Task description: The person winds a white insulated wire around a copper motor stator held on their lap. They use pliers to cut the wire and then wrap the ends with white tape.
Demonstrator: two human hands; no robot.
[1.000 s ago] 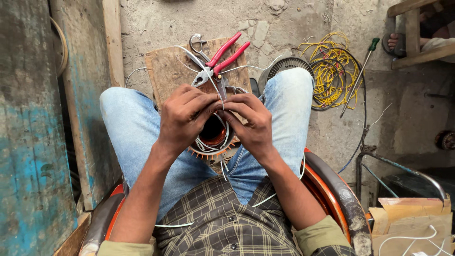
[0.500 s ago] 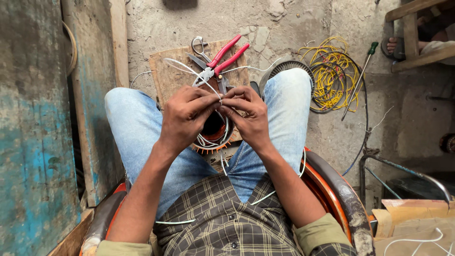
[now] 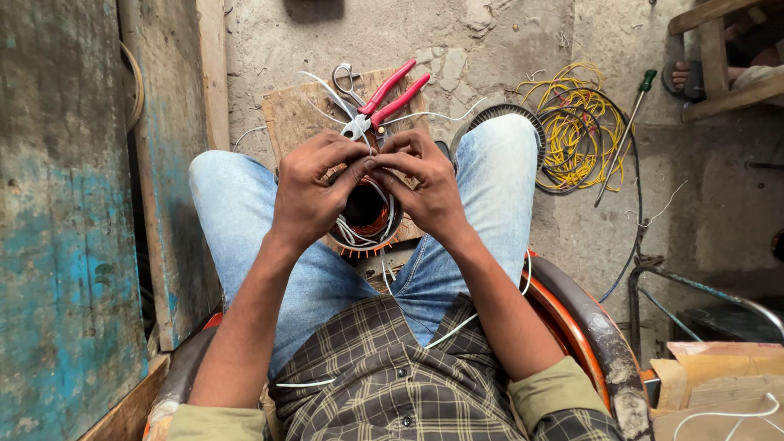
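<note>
Both hands meet above the lap, fingers curled in and tips pinched together. The left hand (image 3: 314, 192) and the right hand (image 3: 425, 184) touch at the fingertips, where they pinch the ends of thin white wires (image 3: 377, 224); what exactly lies between the tips is too small to tell. The wires run down into a round stator (image 3: 363, 216) with orange-copper windings, which sits between the knees, just under the hands and partly hidden by them. Beyond the hands a wooden board (image 3: 298, 118) lies on the floor and serves as the surface; on it rest pliers (image 3: 384, 102) with red handles, and scissors (image 3: 347, 82) just beside them, with loose white wire strands across the wood. To the right of the right knee lies a ribbed dark ring (image 3: 502, 114), and next to it a tangle of yellow wire (image 3: 576, 126) with a green-handled screwdriver (image 3: 625, 135) laid along its edge. The floor (image 3: 490, 49) is rough, cracked concrete. A worn blue-painted wooden panel (image 3: 65, 212) stands on the left, and flat cardboard (image 3: 719, 380) sits at the lower right.
</note>
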